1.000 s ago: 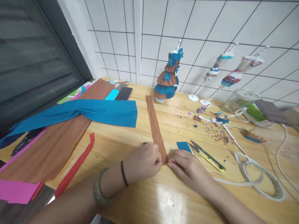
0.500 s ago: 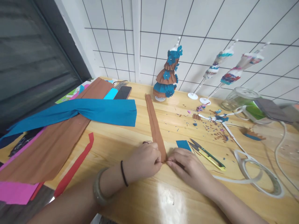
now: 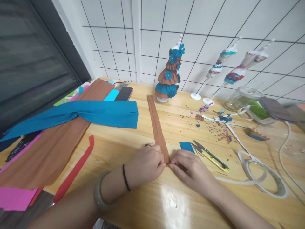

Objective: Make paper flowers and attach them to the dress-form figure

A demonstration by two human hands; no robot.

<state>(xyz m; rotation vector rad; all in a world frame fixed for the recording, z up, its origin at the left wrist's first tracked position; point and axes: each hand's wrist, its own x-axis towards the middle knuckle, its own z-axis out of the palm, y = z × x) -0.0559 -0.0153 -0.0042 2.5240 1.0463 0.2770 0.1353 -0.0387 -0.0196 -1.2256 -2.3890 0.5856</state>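
A long brown crepe paper strip (image 3: 156,122) lies on the wooden table, its far end near a dress form covered in brown and blue paper (image 3: 168,76). My left hand (image 3: 149,162) pinches the strip's near end, fingers curled. Close beside it, my right hand (image 3: 190,167) pinches the right corner of the same end, fingertips almost touching the left ones. The very edge between them is partly hidden by the fingers. Just beyond my right hand lie a small blue paper piece (image 3: 186,147) and yellow-handled snips (image 3: 211,156).
Blue paper (image 3: 111,114) lies across wide brown paper (image 3: 53,146) at left, near a red strip (image 3: 75,170) and a phone (image 3: 124,93). At right are a tape roll (image 3: 267,178), paper scraps (image 3: 221,135), a glass jar (image 3: 244,97) and two more forms (image 3: 221,60).
The view has shifted slightly. My fingertips have drawn a little closer together at the near end of the brown strip.
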